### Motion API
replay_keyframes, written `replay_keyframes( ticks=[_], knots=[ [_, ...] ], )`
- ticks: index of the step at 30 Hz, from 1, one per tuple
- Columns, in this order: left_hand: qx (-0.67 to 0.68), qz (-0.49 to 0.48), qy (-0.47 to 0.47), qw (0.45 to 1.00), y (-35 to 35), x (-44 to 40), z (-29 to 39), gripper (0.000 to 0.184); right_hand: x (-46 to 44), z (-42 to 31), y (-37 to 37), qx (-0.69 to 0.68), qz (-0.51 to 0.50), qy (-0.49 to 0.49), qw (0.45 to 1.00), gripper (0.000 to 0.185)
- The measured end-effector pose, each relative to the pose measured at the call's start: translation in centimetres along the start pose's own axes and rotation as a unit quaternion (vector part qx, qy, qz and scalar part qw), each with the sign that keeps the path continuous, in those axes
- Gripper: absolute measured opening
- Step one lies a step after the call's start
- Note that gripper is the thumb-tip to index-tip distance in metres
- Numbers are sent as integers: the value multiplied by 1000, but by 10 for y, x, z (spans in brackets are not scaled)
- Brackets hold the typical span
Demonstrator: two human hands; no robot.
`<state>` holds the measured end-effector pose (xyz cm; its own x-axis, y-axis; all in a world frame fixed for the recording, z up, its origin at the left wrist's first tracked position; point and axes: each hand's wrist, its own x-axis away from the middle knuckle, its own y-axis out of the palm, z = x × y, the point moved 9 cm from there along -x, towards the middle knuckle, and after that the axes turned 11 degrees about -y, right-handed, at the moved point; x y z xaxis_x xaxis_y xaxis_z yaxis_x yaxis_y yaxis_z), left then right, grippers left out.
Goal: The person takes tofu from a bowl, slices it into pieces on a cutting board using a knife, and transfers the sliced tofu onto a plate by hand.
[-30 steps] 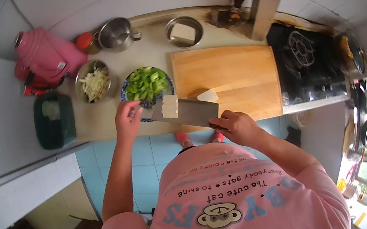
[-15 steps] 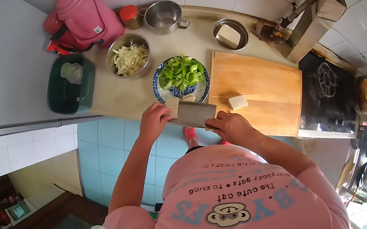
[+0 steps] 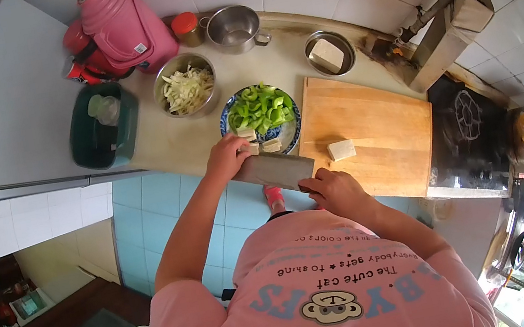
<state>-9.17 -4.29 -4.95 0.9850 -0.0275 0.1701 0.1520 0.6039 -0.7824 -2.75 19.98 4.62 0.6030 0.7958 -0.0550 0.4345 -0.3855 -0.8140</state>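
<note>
On the plate (image 3: 289,136), more tofu (image 3: 272,145), cleaver (image 3: 274,171) now bare

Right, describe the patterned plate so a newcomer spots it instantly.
Find the large wooden cutting board on the counter. Just to its left, by the left hand, sits a round plate heaped with cut green vegetables. Blue patterning sets it apart from the plain metal bowl nearby.
</note>
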Motion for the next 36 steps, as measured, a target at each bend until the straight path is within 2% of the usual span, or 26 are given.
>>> replay_keyframes(
  ticks=[7,9,10,12,14,16,20,23,24,26,28,31,36],
  knots=[
    [21,-18,-13,1000,15,-6,-5,25,41,-2,-22,-20,12,20,1000,25],
    [0,59,-4,998,4,-4,-5,29,63,2,-33,-42,18,60,997,27],
    [-2,56,1,998,4,-7,-2,29,75,2,-38,-42,23,64,997,27],
    [-32,155,10,987,-13,-5,3,30,103,9,-53,-106,87,111,984,30],
    [-44,119,30,991,-9,-8,9,35,122,9,-63,-121,92,122,981,35],
    [-103,63,48,992,7,-11,15,37,147,17,-70,-138,143,184,963,37],
    [-114,30,66,991,15,-2,18,39,182,22,-82,-153,229,205,939,37],
    [-113,191,87,971,-9,6,57,37,202,28,-84,-181,257,262,913,34],
    [-108,181,98,973,3,7,76,37,212,33,-80,-195,275,282,898,34],
    [21,101,140,985,37,10,124,34,230,47,-59,-229,278,321,876,34],
    [22,24,216,976,70,21,190,32,240,58,-36,-332,311,352,818,34],
    [-11,-21,256,966,125,17,227,25,237,55,-36,-284,288,350,845,35],
    [-69,-48,281,956,166,-2,230,23,223,41,-44,-251,281,326,867,36]
  ],
)
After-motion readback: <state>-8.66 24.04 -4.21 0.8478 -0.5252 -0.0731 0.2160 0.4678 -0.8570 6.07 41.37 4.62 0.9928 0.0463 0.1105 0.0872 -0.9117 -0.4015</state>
